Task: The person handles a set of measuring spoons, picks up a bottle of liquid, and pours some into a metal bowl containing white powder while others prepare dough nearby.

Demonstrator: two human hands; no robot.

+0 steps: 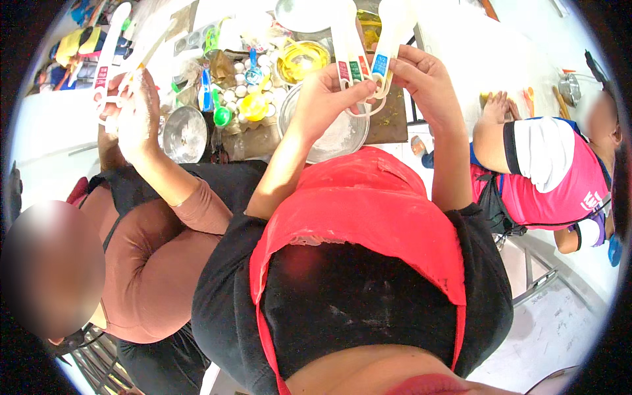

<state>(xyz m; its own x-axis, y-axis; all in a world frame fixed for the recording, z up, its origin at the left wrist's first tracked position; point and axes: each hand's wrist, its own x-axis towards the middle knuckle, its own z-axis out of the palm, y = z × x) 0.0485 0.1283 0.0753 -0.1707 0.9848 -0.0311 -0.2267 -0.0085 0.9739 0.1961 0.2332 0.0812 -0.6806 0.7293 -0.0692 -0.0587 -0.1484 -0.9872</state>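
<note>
A set of white plastic measuring spoons (353,47) on a ring is held up in front of me, with coloured labels that bear writing. My left hand (331,94) pinches the ring end and the spoons with purple, green and red labels. With thumb and fingers, my right hand (427,81) holds the blue-labelled spoon (382,54) by its handle end. The spoon bowls point away from me and are washed out by glare. Below my hands, a round metal bowl (340,138) contains white powder. My left forearm covers part of it.
Several eggs (241,91) sit in a carton with green (222,116), yellow (254,106) and blue (254,75) measuring cups on top. Behind stands a yellow-rimmed bowl (302,61). Left, a co-worker's floury hand (140,113) holds white measuring spoons (101,74) near a metal bowl (185,136). Another person (543,163) stands right.
</note>
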